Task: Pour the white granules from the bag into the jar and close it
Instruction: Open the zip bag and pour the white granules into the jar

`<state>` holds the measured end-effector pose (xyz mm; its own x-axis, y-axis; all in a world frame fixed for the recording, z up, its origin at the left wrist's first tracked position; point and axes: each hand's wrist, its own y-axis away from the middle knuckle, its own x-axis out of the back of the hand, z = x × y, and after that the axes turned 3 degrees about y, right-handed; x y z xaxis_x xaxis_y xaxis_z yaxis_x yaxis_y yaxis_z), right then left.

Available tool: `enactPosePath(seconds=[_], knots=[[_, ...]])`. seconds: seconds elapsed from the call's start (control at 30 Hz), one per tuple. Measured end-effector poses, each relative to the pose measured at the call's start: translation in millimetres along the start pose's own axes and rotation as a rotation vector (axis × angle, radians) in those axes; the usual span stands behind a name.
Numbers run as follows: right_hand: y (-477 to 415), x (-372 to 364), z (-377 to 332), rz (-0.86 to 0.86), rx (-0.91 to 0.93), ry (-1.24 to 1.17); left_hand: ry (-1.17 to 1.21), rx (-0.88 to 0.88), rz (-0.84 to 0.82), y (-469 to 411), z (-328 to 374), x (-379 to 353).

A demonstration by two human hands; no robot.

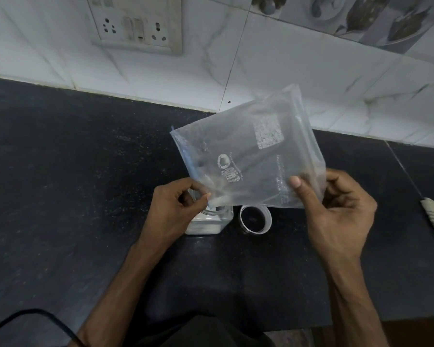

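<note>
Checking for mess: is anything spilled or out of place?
Nothing stands out. The clear plastic bag tilts over the clear square jar; the white round lid lies beside it on the dark speckled counter. No spill shows.

The single head-worn wide-angle camera looked forward and down from close above the dark speckled stone table (60, 171), with the left hand (176, 206) and right hand (336, 216) mid-frame and the white marble-patterned tiled wall (286, 71) across the top.

Tilted bag (248, 156) overhangs jar (211, 222) mouth; lid (256, 219) beside.
</note>
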<state>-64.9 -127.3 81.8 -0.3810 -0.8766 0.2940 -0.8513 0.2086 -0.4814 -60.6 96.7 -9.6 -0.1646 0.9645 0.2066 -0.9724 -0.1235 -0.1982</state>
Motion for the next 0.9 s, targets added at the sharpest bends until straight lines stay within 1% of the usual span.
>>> enactPosePath(seconds=[0.1, 0.2, 0.33, 0.43, 0.53, 0.63, 0.73, 0.9], knots=[[-2.6, 1.8, 0.0, 0.045, 0.003, -0.019, -0.015, -0.008, 0.004, 0.2, -0.1, -0.4], [-3.1, 0.8, -1.0, 0.007, 0.018, -0.01, -0.009, -0.003, 0.0, 0.2, 0.6, 0.5], [-3.9, -0.6, -1.5, 0.044, 0.014, -0.033, 0.0, -0.007, -0.002, 0.0, -0.6, -0.8], [-2.9, -0.5, -0.8, 0.019, 0.017, -0.014, 0.01, -0.005, -0.004, 0.4, 0.3, 0.2], [-3.6, 1.6, 0.4, 0.058, 0.001, -0.03, 0.005, -0.01, -0.005, 0.2, -0.5, -0.2], [-2.7, 0.9, -0.8, 0.017, 0.019, -0.006, 0.015, -0.006, -0.008, 0.3, 1.1, -0.1], [-2.2, 1.2, -1.1, 0.05, 0.012, -0.009, -0.006, -0.021, -0.007, 0.1, 0.0, -0.5], [-2.8, 1.8, -0.1, 0.05, 0.013, -0.009, -0.003, -0.007, 0.005, -0.1, -1.1, -0.8]])
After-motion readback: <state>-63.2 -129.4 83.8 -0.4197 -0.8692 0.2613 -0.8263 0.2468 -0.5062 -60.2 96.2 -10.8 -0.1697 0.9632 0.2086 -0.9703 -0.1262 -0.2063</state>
